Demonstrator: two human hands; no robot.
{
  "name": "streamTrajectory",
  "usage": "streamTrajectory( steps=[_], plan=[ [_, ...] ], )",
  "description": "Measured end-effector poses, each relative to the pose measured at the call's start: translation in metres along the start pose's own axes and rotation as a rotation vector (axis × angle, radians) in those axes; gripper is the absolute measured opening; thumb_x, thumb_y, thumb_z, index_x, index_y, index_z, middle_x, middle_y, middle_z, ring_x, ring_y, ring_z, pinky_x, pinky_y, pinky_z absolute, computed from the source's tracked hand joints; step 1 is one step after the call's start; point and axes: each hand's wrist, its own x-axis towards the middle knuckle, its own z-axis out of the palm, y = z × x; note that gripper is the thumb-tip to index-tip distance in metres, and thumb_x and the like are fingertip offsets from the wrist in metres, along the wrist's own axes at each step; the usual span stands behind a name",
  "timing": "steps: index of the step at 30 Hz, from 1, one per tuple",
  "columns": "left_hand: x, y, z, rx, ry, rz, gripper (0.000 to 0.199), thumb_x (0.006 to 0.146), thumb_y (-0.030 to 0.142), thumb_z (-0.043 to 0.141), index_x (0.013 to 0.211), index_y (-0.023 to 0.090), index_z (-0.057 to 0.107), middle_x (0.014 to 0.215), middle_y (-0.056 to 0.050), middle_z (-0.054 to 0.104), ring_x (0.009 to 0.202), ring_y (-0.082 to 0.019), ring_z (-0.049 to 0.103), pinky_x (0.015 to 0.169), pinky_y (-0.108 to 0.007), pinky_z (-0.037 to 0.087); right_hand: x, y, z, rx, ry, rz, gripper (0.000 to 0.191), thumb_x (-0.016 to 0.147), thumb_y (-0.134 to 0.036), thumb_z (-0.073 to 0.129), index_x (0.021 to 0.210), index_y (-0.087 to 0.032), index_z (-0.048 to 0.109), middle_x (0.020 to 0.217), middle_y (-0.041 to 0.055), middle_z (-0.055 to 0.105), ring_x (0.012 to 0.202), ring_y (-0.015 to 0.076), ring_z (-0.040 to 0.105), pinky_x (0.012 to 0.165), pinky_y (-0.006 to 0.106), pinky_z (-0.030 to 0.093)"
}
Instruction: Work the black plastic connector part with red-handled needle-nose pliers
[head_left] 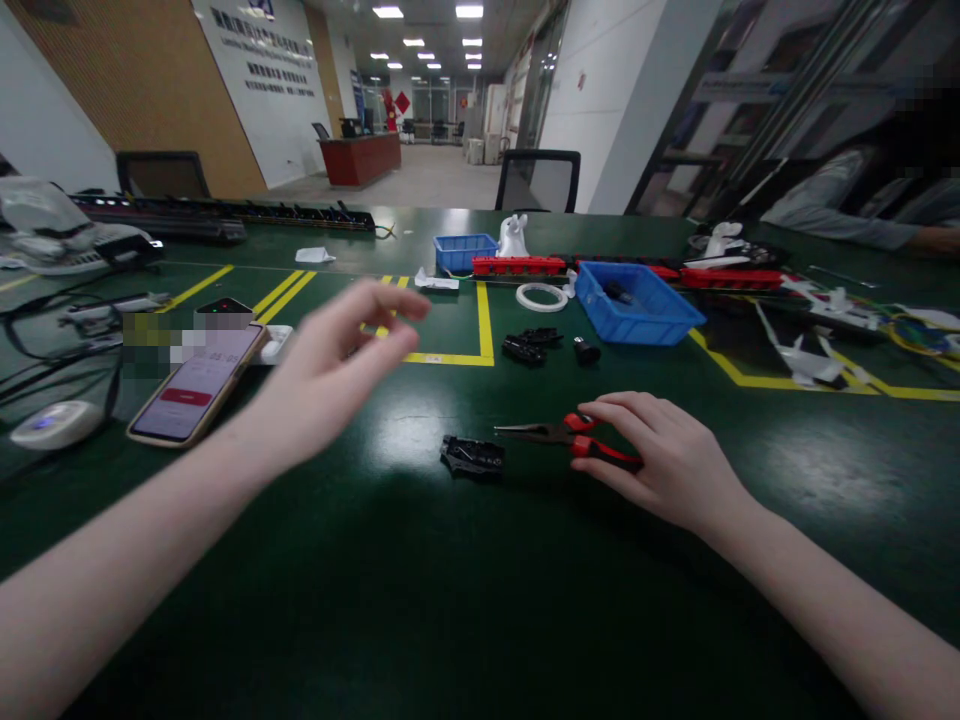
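My right hand (660, 455) rests around the handles of red-and-black needle-nose pliers (555, 433), whose jaws point left on the green table. Just left of the pliers' lower side lies a black plastic part (472, 456), flat and apart from both hands. My left hand (349, 355) hovers above the table to the left, fingers apart and holding nothing. Farther back are several black plastic parts (531, 345) and a small black cylindrical piece (586, 349).
A blue bin (637, 305) with dark items stands behind the pliers, beside a white tape ring (541, 296). On the left lie a phone (196, 385), a white mouse-like device (57, 425) and cables. Red strips (517, 266) run along the back. Another person's sleeve (832, 205) shows at far right.
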Motion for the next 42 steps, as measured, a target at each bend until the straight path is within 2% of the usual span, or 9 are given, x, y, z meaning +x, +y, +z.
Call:
streamTrajectory(
  steps=[2, 4, 6, 9, 13, 17, 24, 31, 42],
  plan=[
    [-0.004, -0.006, 0.024, 0.030, -0.183, 0.023, 0.038, 0.097, 0.045, 0.053, 0.128, 0.025, 0.056, 0.131, -0.005, 0.056, 0.119, -0.026, 0.055, 0.100, -0.042, 0.049, 0.005, -0.002, -0.001, -0.012, 0.032, -0.004, 0.042, 0.090, -0.047, 0.060, 0.118, -0.016, 0.057, 0.108, 0.0143, 0.067, 0.093, 0.0271, 0.065, 0.078, 0.041, 0.053],
    [-0.010, -0.014, 0.050, 0.074, -0.334, 0.048, 0.053, 0.092, 0.050, 0.058, 0.138, 0.025, 0.049, 0.139, -0.008, 0.051, 0.126, -0.028, 0.050, 0.104, -0.044, 0.046, 0.010, -0.004, 0.000, -0.018, 0.062, 0.005, 0.041, 0.090, -0.046, 0.061, 0.117, -0.016, 0.057, 0.108, 0.0148, 0.067, 0.093, 0.0278, 0.065, 0.077, 0.042, 0.053],
    [-0.015, -0.022, 0.070, 0.120, -0.395, 0.050, 0.062, 0.088, 0.054, 0.063, 0.140, 0.024, 0.046, 0.141, -0.009, 0.048, 0.126, -0.029, 0.050, 0.104, -0.046, 0.046, 0.013, -0.007, 0.004, 0.002, 0.102, 0.033, 0.041, 0.090, -0.046, 0.062, 0.117, -0.016, 0.056, 0.110, 0.0153, 0.067, 0.095, 0.0287, 0.065, 0.078, 0.043, 0.053],
    [-0.019, -0.029, 0.085, 0.236, -0.415, 0.104, 0.064, 0.084, 0.057, 0.067, 0.136, 0.023, 0.050, 0.138, -0.010, 0.051, 0.123, -0.032, 0.050, 0.101, -0.049, 0.045, 0.013, -0.012, 0.014, 0.082, 0.147, 0.081, 0.040, 0.090, -0.044, 0.061, 0.119, -0.017, 0.055, 0.113, 0.0149, 0.066, 0.098, 0.0285, 0.065, 0.079, 0.043, 0.053],
    [-0.019, -0.034, 0.088, 0.283, -0.401, 0.173, 0.047, 0.088, 0.048, 0.066, 0.126, 0.023, 0.056, 0.133, -0.009, 0.053, 0.119, -0.030, 0.050, 0.098, -0.048, 0.043, 0.007, -0.017, 0.023, 0.166, 0.113, 0.077, 0.039, 0.089, -0.044, 0.063, 0.119, -0.019, 0.056, 0.109, 0.0122, 0.068, 0.095, 0.0263, 0.066, 0.077, 0.041, 0.054],
    [-0.018, -0.037, 0.086, 0.242, -0.435, 0.197, 0.032, 0.090, 0.043, 0.066, 0.111, 0.020, 0.058, 0.121, -0.007, 0.058, 0.107, -0.025, 0.054, 0.089, -0.041, 0.045, 0.003, -0.020, 0.023, 0.175, 0.089, 0.040, 0.040, 0.089, -0.044, 0.063, 0.118, -0.017, 0.057, 0.107, 0.0124, 0.069, 0.094, 0.0250, 0.066, 0.075, 0.040, 0.055],
    [-0.017, -0.029, 0.081, 0.102, -0.513, 0.096, 0.028, 0.092, 0.044, 0.064, 0.106, 0.020, 0.061, 0.097, -0.002, 0.066, 0.087, -0.020, 0.060, 0.074, -0.032, 0.042, -0.001, -0.018, 0.019, 0.135, 0.090, -0.052, 0.043, 0.089, -0.042, 0.064, 0.120, -0.014, 0.057, 0.106, 0.0145, 0.069, 0.091, 0.0243, 0.067, 0.074, 0.039, 0.057],
    [-0.016, -0.031, 0.082, 0.108, -0.528, 0.119, 0.030, 0.089, 0.048, 0.064, 0.095, 0.019, 0.063, 0.084, 0.002, 0.064, 0.074, -0.016, 0.058, 0.066, -0.029, 0.037, -0.001, -0.017, 0.021, 0.117, 0.075, -0.063, 0.041, 0.090, -0.042, 0.062, 0.120, -0.014, 0.057, 0.105, 0.0147, 0.069, 0.091, 0.0246, 0.068, 0.074, 0.039, 0.058],
    [-0.016, -0.033, 0.082, 0.077, -0.540, 0.099, 0.033, 0.086, 0.050, 0.068, 0.100, 0.021, 0.064, 0.084, 0.002, 0.067, 0.074, -0.016, 0.060, 0.069, -0.029, 0.038, 0.001, -0.017, 0.020, 0.032, 0.046, -0.120, 0.042, 0.091, -0.043, 0.060, 0.116, -0.010, 0.060, 0.102, 0.0167, 0.070, 0.089, 0.0255, 0.068, 0.072, 0.038, 0.057]
  ],
)
